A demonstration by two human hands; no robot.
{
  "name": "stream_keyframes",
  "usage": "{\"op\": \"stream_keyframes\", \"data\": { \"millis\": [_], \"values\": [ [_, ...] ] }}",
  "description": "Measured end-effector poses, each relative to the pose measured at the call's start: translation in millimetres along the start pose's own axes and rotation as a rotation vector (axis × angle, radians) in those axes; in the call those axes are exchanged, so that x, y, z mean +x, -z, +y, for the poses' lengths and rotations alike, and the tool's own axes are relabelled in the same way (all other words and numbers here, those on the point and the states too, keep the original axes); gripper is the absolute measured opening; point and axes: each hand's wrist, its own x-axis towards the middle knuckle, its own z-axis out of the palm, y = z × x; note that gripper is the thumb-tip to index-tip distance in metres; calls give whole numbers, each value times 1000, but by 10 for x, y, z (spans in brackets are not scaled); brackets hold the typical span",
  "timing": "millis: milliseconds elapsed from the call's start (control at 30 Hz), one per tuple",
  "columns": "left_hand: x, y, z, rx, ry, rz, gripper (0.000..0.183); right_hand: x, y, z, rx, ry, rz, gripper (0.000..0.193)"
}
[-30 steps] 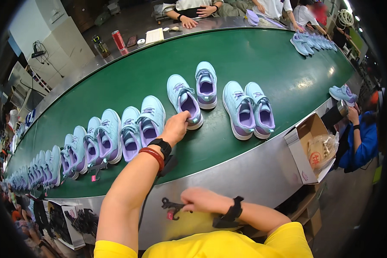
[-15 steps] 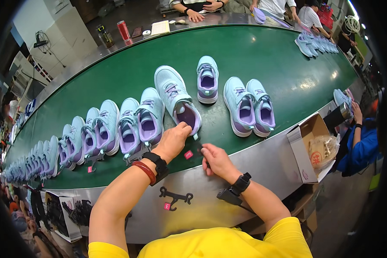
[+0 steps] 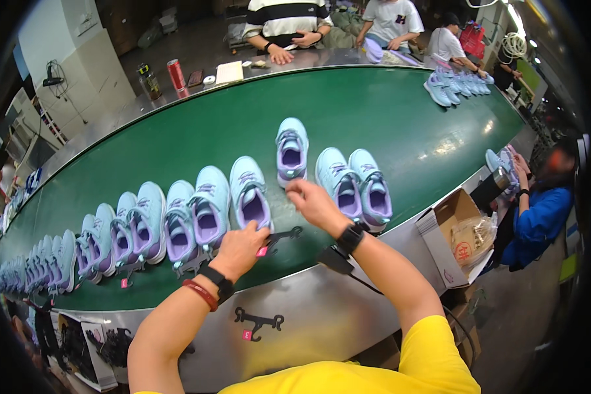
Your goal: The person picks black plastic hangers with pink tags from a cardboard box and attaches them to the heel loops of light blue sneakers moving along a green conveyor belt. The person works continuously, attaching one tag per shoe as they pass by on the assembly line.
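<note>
My left hand (image 3: 241, 248) is closed at the heel of a light-blue and lilac sneaker (image 3: 247, 182), thumb and fingers pinching its back edge. A black plastic shoe hanger (image 3: 282, 238) with a small pink tag sticks out to the right from that heel; its attached end is hidden by my fingers. My right hand (image 3: 316, 205) reaches forward with curled fingers at the heel of a single matching sneaker (image 3: 291, 148), toe pointing away. Just right of this hand stands a pair of the same sneakers (image 3: 352, 182). Another black hanger (image 3: 258, 322) lies on the metal edge before me.
Paired sneakers (image 3: 138, 220) line the green belt (image 3: 197, 131) to the left. An open carton (image 3: 448, 230) holding a plastic-wrapped bundle stands right, near a co-worker in blue (image 3: 538, 226). A black device (image 3: 335, 259) with a cable sits by my right wrist. People stand across the belt.
The hanger has passed from my right hand to the left sneaker's heel, and that sneaker now stands straighter. My right hand has moved forward to the single sneaker. The view has shifted.
</note>
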Motion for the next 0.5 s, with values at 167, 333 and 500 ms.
{"op": "stream_keyframes", "data": {
  "millis": [167, 333, 500],
  "values": [
    [-88, 111, 104, 71, 147, -50, 40, 530, 142, 433, -473, 69, 41, 34],
    [-92, 69, -47, -91, 226, -6, 36, 580, 25, 636, -539, 236, -119, 22],
    [-60, 29, -109, -276, 258, 4, 31, 197, 43, 341, -633, 421, -158, 27]
  ]
}}
